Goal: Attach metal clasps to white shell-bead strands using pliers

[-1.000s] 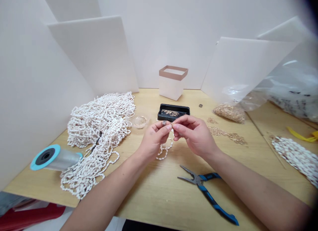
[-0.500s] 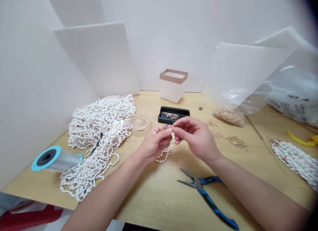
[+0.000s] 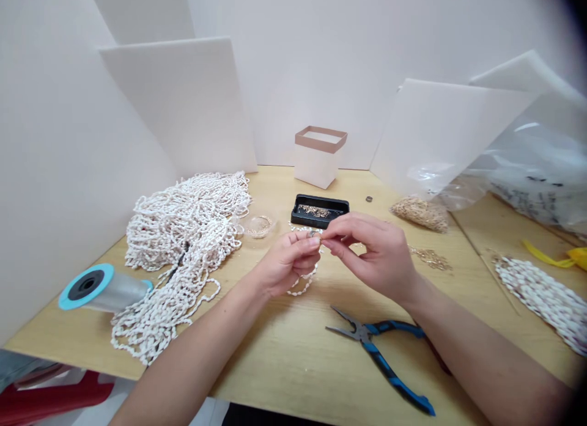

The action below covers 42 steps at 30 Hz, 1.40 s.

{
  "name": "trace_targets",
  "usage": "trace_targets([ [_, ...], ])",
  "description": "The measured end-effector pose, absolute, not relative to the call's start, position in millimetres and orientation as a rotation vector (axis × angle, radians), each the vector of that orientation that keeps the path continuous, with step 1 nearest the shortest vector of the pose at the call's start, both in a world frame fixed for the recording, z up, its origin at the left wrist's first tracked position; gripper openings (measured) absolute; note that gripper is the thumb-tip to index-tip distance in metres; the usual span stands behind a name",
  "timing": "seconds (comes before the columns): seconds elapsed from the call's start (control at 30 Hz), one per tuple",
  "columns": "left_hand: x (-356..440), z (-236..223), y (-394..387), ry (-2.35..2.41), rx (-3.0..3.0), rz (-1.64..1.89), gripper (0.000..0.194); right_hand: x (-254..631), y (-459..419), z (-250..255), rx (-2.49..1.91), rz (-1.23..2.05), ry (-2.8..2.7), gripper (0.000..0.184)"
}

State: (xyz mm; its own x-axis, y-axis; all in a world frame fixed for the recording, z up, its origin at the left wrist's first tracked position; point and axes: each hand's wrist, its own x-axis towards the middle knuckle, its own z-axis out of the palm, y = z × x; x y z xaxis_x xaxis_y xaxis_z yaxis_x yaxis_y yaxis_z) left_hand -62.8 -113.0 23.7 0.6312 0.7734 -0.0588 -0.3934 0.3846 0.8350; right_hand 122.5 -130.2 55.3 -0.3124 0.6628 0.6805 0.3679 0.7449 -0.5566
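Observation:
My left hand (image 3: 293, 261) is closed in a pinch, a ring on one finger, on the end of a white bead strand (image 3: 302, 286) that loops down to the table below it. Thumb and forefinger of my right hand (image 3: 373, 252) meet the left fingertips; whatever they pinch is too small to make out. Just beyond both hands is a black tray (image 3: 303, 220) with small gold-coloured pieces in it. Needle-nose pliers (image 3: 364, 333) with blue and black handles lie spread, nearer me, partly beneath my right forearm.
Heaped white bead strands (image 3: 183, 221) and a spool of clear line (image 3: 117, 291) are at left, near a small clear dish (image 3: 260, 227). A white box (image 3: 316, 168) stands behind. At right are a bag of tan pieces (image 3: 419, 214), loose gold pieces (image 3: 433, 258) and more white strands (image 3: 541, 297).
My right hand has shifted slightly to the right and turned, with its fingertips still at the left ones. My left hand stays in almost the same place.

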Motion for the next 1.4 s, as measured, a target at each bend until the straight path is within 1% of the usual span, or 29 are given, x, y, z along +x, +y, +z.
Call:
trace_targets([
  [0.13,-62.4,25.1,-112.9,0.526,0.963,0.791,0.043,127.0,-130.8,62.9,-0.746,0.218,-2.058,0.014],
  [0.33,-62.3,26.8,-113.0,0.545,1.02,0.766,0.044,132.1,-128.3,68.5,-0.68,0.192,-2.135,0.017],
  [0.53,-62.5,25.8,-113.0,0.586,1.082,0.854,0.04,137.7,-124.2,65.5,-0.611,0.056,-2.195,0.015],
  [0.73,-63.2,22.3,-111.8,0.597,1.107,0.878,0.036,140.6,-123.1,57.4,-0.633,-0.078,-2.296,0.015],
  [0.83,-61.2,20.2,-111.4,0.622,1.147,0.932,0.036,138.3,-123.6,57.9,-0.673,-0.022,-2.264,0.011],
  [0.97,-59.0,15.8,-113.7,0.705,1.313,1.094,0.033,133.3,-126.8,62.3,-0.791,0.184,-2.184,0.006],
  [1.13,-59.1,14.7,-119.7,0.809,1.781,1.317,0.018,128.0,-131.0,64.3,-0.935,0.404,-2.08,0.004],
  [1.23,-58.8,16.7,-121.4,0.841,1.948,1.426,0.014,125.3,-132.3,63.3,-0.972,0.388,-2.046,0.004],
  [1.4,-58.1,18.3,-121.6,0.892,1.959,1.473,0.01,122.1,-133.6,61.1,-0.982,0.249,-2.067,0.006],
])
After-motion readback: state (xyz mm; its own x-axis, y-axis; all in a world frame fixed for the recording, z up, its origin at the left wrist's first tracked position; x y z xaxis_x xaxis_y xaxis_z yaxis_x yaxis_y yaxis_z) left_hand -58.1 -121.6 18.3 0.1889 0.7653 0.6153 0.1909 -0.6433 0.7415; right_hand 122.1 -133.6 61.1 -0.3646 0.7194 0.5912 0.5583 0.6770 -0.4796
